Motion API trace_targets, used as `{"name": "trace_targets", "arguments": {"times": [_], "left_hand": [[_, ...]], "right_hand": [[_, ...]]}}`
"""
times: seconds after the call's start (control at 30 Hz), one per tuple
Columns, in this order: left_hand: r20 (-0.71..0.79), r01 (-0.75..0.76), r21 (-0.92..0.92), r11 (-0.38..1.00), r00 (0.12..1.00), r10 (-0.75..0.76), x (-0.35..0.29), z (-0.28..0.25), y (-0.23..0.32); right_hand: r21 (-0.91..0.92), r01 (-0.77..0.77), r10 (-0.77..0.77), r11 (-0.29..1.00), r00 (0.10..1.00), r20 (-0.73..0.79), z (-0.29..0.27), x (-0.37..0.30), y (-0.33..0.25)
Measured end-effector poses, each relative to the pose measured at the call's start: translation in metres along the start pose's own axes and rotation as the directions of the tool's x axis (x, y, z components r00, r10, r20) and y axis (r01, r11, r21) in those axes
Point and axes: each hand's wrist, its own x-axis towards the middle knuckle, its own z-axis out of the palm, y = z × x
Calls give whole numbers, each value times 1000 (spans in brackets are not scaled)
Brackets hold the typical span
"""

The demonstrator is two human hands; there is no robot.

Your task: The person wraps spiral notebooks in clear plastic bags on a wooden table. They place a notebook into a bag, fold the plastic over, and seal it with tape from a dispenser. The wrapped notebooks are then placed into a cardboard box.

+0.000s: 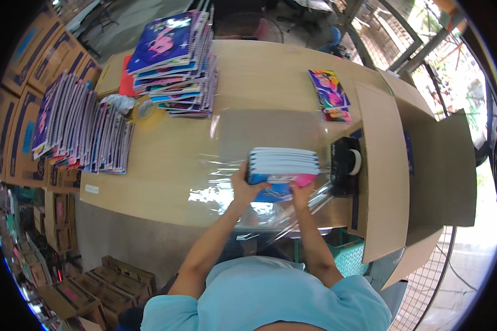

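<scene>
My left hand (245, 186) and my right hand (302, 195) are closed round the two sides of a small stack of notebooks (284, 161), thumbs on the near face. The stack shows white page edges on top and a blue and pink cover toward me. Beneath it a clear plastic sheet (211, 190) lies on the table, with crumpled, shiny folds near my right wrist. Just right of the stack stands a black box-like thing (342, 174) with a white ring on its side; its kind is unclear.
On the wooden table (259, 71), a tall pile of spiral notebooks (171, 66) stands far left, beside a tape roll (147, 109) and a row of notebooks (85, 127). Colourful booklets (331, 94) lie far right. An open cardboard box (384, 171) borders the right; a teal basket (348, 256) is below.
</scene>
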Motion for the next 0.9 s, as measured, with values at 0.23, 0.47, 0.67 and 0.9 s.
{"name": "trace_targets", "arguments": {"times": [0.23,0.47,0.67,0.9], "left_hand": [[88,-137,266,954,989,117,-51,-15,-22],[286,-278,704,654,953,98,-87,-91,-70],[361,-331,695,639,928,89,-76,-118,-65],[344,-331,709,622,933,104,-77,-120,-69]], "right_hand": [[109,-67,32,992,954,297,-50,78,-80],[-352,111,188,929,679,710,18,92,-148],[-663,255,495,704,493,715,74,104,-118],[-735,394,612,552,407,678,117,103,-112]]}}
